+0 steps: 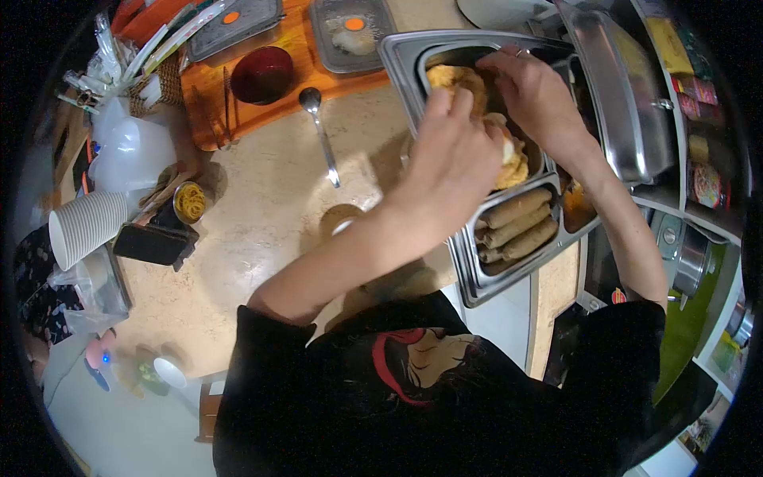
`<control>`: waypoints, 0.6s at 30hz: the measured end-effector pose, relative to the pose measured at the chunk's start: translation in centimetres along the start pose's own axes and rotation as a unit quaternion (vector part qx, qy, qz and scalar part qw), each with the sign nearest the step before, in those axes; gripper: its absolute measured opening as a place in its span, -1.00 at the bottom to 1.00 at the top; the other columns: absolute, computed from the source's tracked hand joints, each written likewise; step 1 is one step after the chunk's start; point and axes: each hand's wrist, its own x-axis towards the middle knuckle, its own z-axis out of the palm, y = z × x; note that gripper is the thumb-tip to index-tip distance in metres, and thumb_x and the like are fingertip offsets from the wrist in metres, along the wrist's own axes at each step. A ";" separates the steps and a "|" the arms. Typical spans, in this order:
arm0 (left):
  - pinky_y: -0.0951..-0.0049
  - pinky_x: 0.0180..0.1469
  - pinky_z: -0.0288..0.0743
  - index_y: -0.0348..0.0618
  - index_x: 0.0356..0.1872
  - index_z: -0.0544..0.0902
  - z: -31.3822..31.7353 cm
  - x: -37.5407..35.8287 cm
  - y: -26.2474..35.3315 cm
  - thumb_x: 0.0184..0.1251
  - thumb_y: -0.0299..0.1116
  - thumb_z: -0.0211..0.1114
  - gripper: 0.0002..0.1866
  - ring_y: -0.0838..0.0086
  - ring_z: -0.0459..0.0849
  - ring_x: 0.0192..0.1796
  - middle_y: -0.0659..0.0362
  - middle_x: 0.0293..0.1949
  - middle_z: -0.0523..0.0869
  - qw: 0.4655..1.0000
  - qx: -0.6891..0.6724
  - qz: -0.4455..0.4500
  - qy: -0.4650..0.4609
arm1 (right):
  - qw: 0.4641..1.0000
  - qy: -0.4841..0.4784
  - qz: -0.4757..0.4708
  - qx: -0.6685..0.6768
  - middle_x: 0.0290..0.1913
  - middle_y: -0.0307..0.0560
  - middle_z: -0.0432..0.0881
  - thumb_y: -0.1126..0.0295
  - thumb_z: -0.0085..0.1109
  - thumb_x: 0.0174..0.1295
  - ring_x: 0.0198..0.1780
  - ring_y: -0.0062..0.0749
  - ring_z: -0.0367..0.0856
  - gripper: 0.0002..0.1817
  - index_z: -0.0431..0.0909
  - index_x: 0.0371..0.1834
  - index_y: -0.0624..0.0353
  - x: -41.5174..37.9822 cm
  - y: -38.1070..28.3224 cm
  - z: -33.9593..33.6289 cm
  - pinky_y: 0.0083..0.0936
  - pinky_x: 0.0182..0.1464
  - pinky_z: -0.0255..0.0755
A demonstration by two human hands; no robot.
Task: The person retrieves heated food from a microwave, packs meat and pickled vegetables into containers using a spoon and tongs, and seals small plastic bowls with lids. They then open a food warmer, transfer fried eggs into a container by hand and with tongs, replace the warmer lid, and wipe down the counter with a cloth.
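Note:
A metal food tray [401,67] with several compartments stands at the upper right, slightly turned. Yellow fried pieces that look like fried egg [515,168] lie in its upper compartment. Over them is my left hand [457,155], fingers curled down and closed, with what they grip hidden. My right hand [540,91] reaches in from the right, its fingers bent together at the compartment's far side; their tips hide whatever they pinch. Brown sausage-like rolls [517,226] fill the nearer compartment. Orange-coloured food [576,207] shows beside them, partly covered by my right forearm.
A metal spoon [322,139] lies on the counter [262,191]. Behind it, a dark red bowl [262,74] and lidded containers [354,36] sit on an orange board [214,119]. Stacked paper cups [91,226] are at left. A shiny metal lid [628,103] stands right of the tray.

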 end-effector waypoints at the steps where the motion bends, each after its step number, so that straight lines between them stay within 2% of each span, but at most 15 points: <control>1: 0.31 0.00 0.17 -0.26 -0.25 0.65 -0.4 0.1 -0.1 0.10 -0.16 0.29 -0.66 0.34 0.43 -0.11 0.14 -0.42 0.65 1.000 -0.004 -0.002 -0.029 | 1.000 0.012 -0.018 -0.003 -0.23 0.13 0.62 0.51 0.06 0.10 -0.12 0.05 0.58 -0.74 0.60 -0.13 0.17 -0.4 0.1 -0.9 -0.22 -0.07 0.45; 2: 0.31 0.01 0.19 -0.22 -0.25 0.66 -0.7 0.2 -0.1 0.04 -0.18 0.33 -0.66 0.33 0.47 -0.14 0.12 -0.42 0.65 1.000 0.001 0.006 -0.030 | 0.999 -0.014 -0.031 -0.010 -0.28 0.11 0.63 0.59 0.01 0.06 -0.18 0.05 0.59 -0.71 0.60 -0.14 0.18 -1.0 0.3 -1.6 -0.23 -0.10 0.47; 3: 0.31 0.01 0.19 -0.22 -0.25 0.66 -0.8 0.2 -0.1 0.04 -0.18 0.33 -0.66 0.33 0.47 -0.14 0.12 -0.42 0.65 1.000 0.002 0.009 -0.030 | 0.999 -0.012 -0.029 -0.011 -0.28 0.11 0.63 0.59 0.01 0.06 -0.18 0.05 0.59 -0.71 0.60 -0.14 0.18 -1.6 0.6 -1.7 -0.23 -0.10 0.47; 5: 0.32 0.03 0.22 -0.12 -0.24 0.68 -1.2 0.6 -0.2 -0.01 -0.16 0.37 -0.67 0.32 0.51 -0.15 0.10 -0.41 0.65 0.999 -0.016 0.035 -0.035 | 0.985 -0.131 -0.026 0.106 -0.17 0.04 0.63 0.65 -0.03 0.12 -0.08 -0.06 0.59 -0.77 0.56 -0.18 0.27 -2.7 1.2 -1.3 -0.34 -0.05 0.46; 6: 0.33 0.02 0.26 -0.04 -0.22 0.69 -0.7 0.7 -0.5 0.00 -0.17 0.34 -0.69 0.30 0.54 -0.15 0.06 -0.38 0.65 0.999 -0.018 0.040 -0.019 | 0.982 -0.127 -0.021 0.140 -0.20 0.03 0.64 0.69 -0.05 0.09 -0.15 -0.07 0.61 -0.77 0.55 -0.23 0.31 -3.0 1.2 -0.9 -0.38 -0.09 0.46; 7: 0.33 0.02 0.26 -0.04 -0.22 0.69 -1.1 0.8 -0.4 0.00 -0.17 0.34 -0.69 0.30 0.54 -0.15 0.06 -0.38 0.65 0.999 -0.006 0.039 -0.021 | 0.982 -0.118 -0.027 0.146 -0.20 0.03 0.64 0.69 -0.05 0.09 -0.15 -0.07 0.61 -0.77 0.55 -0.23 0.31 -3.4 1.5 -0.8 -0.38 -0.09 0.46; 9: 0.30 0.02 0.30 -0.09 -0.19 0.68 -1.9 1.0 -0.6 0.07 -0.22 0.25 -0.71 0.28 0.53 -0.16 0.03 -0.37 0.64 0.997 -0.050 0.009 -0.062 | 0.975 -0.119 -0.038 0.182 -0.31 0.01 0.64 0.70 -0.07 0.07 -0.30 -0.13 0.59 -0.75 0.56 -0.23 0.32 -3.9 2.2 -0.1 -0.41 -0.18 0.44; 10: 0.17 -0.02 0.38 -0.15 -0.14 0.66 -1.5 0.8 -1.0 0.14 -0.27 0.14 -0.69 0.23 0.58 -0.17 -0.03 -0.37 0.64 0.998 -0.057 0.004 -0.006 | 0.969 -0.088 -0.045 0.225 -0.29 0.00 0.63 0.71 -0.07 0.05 -0.39 -0.20 0.54 -0.73 0.56 -0.21 0.33 -4.3 2.8 0.7 -0.43 -0.26 0.39; 11: 0.17 -0.02 0.38 -0.15 -0.14 0.66 -1.3 1.2 -1.7 0.14 -0.27 0.14 -0.69 0.23 0.58 -0.17 -0.03 -0.37 0.64 0.999 -0.045 0.005 -0.011 | 0.968 -0.080 -0.049 0.233 -0.29 0.00 0.63 0.71 -0.07 0.05 -0.39 -0.20 0.54 -0.73 0.56 -0.21 0.33 -4.7 2.6 0.7 -0.43 -0.26 0.39; 13: 0.09 -0.02 0.42 -0.17 -0.10 0.64 -1.7 2.3 -2.1 0.20 -0.29 0.05 -0.68 0.14 0.62 -0.17 -0.08 -0.35 0.64 0.999 -0.025 -0.024 -0.003 | 0.959 -0.094 0.005 0.267 -0.17 0.02 0.60 0.70 -0.06 0.05 -0.38 -0.23 0.52 -0.72 0.56 -0.19 0.33 -5.6 2.2 0.3 -0.48 -0.26 0.38; 14: 0.09 -0.01 0.43 -0.18 -0.10 0.63 -2.0 2.5 -1.5 0.22 -0.30 0.03 -0.68 0.10 0.63 -0.16 -0.09 -0.33 0.65 0.998 -0.030 -0.052 -0.020 | 0.960 -0.089 -0.001 0.266 -0.17 0.02 0.60 0.70 -0.06 0.05 -0.38 -0.23 0.52 -0.72 0.56 -0.19 0.33 -5.9 2.2 0.2 -0.48 -0.26 0.38; 15: 0.10 -0.01 0.43 -0.18 -0.09 0.62 -2.4 2.8 -0.9 0.24 -0.30 0.01 -0.68 0.06 0.63 -0.15 -0.09 -0.32 0.65 0.996 -0.035 -0.080 -0.037 | 0.968 -0.056 -0.026 0.243 -0.19 0.06 0.61 0.64 -0.02 0.06 -0.29 -0.17 0.54 -0.75 0.58 -0.20 0.31 -6.3 2.3 0.3 -0.42 -0.18 0.40; 17: 0.18 -0.07 0.43 -0.26 -0.36 0.64 -1.6 3.3 0.0 0.12 -0.35 0.07 -0.77 0.13 0.63 -0.20 -0.02 -0.37 0.65 0.998 -0.021 -0.053 -0.003 | 0.977 0.008 -0.077 0.198 -0.22 0.14 0.63 0.51 0.05 0.09 -0.12 -0.06 0.60 -0.79 0.63 -0.24 0.26 -7.0 2.0 0.4 -0.30 -0.02 0.43; 18: 0.18 -0.07 0.43 -0.26 -0.36 0.64 -0.7 3.0 0.3 0.12 -0.35 0.07 -0.77 0.13 0.63 -0.20 -0.02 -0.37 0.65 0.998 -0.016 -0.057 -0.002 | 0.978 0.014 -0.067 0.195 -0.20 0.13 0.63 0.49 0.06 0.09 -0.09 -0.03 0.58 -0.80 0.63 -0.26 0.25 -7.5 1.7 -0.1 -0.25 0.01 0.41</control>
